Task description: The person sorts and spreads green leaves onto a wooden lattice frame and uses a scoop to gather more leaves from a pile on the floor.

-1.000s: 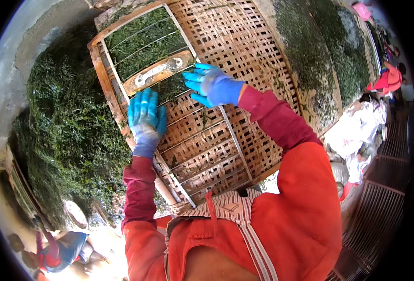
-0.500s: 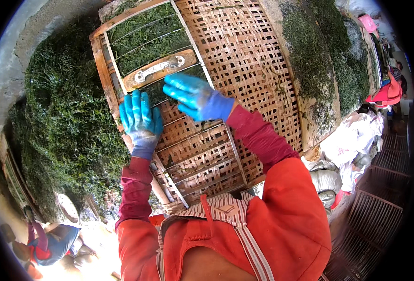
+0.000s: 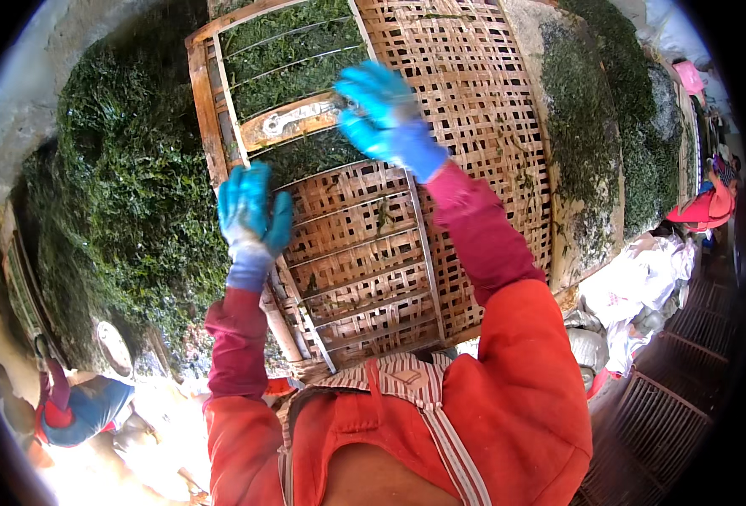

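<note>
My left hand, in a blue-coated glove, rests at the left side of a thin-barred frame, fingers stretched out and nothing visible in them. Blurred by motion, my gloved right hand is over the right end of a wooden block with a pale metal fitting. Its fingers are spread; whether they touch the block I cannot tell. Green, seaweed-like strands fill the frame's far sections, and a narrower band lies just below the block. Woven strips show through the nearer sections, with a few loose strands on them.
A large woven mat lies under and right of the frame. Heaped green strands stand at the left, with more on a board at the right. White sacks lie at the lower right. Another person is at the lower left.
My right hand has moved from below the wooden block up to its right end, its fingers spreading. My left hand stays by the frame's left side. The whole view has shifted slightly.
</note>
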{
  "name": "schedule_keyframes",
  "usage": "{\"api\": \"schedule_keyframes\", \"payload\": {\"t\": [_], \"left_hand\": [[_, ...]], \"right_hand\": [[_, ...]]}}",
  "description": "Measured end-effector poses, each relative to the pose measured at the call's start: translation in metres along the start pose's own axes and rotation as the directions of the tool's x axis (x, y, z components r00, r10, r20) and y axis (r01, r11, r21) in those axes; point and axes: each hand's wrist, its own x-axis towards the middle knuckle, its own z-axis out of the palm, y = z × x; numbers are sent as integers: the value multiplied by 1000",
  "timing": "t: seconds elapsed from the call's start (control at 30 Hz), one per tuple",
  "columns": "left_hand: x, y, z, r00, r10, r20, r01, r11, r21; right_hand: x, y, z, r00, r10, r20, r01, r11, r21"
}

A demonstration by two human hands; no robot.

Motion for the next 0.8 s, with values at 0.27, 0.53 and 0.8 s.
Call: {"api": "schedule_keyframes", "payload": {"t": [0.27, 0.53, 0.8], "left_hand": [[110, 22, 10, 994, 56, 96, -61, 997, 53], [124, 30, 1, 987, 162, 6, -159, 965, 207], [82, 52, 76, 905, -33, 425, -13, 994, 106]], "right_hand": [[-62, 0, -11, 838, 293, 461, 6, 839, -544], [-52, 80, -60, 778, 620, -98, -440, 650, 619], [36, -30, 41, 981, 153, -121, -150, 988, 29]]}}
